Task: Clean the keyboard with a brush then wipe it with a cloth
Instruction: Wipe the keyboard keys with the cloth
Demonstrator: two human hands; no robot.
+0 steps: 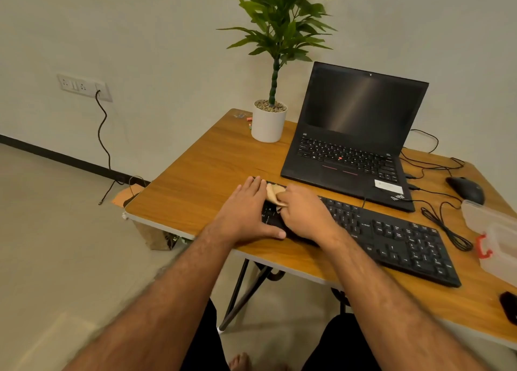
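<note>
Wood-grain table (212, 158) takes up most of the shot, and everything else sits around the spot where the right hand (303, 212) has a tan cloth (273, 194) bunched in its curled fingers. Going big to small: the laptop (361, 135) is open and dark, just behind and to the right of that grip. The black keyboard (391, 236) runs from right under the grip off to the right, so the cloth is pressed down on its left end. The plant (270, 63) is well behind the grip to the left, a clear plastic box (492, 230) is way off to the right, and the mouse (465, 188) is behind that. Left hand (247, 212) is flat with straight fingers, just left of the grip, resting on the keyboard's left edge with its thumb along the front edge, looks like it's pinning the board so it doesn't slide. No brush anywhere I can see, so I'd say brushing is done and this is the wipe step, starting at the left end. Next move probably needs the cloth dragged rightward across the keys toward the numpad, light pressure, left hand holding the board steady.
</note>
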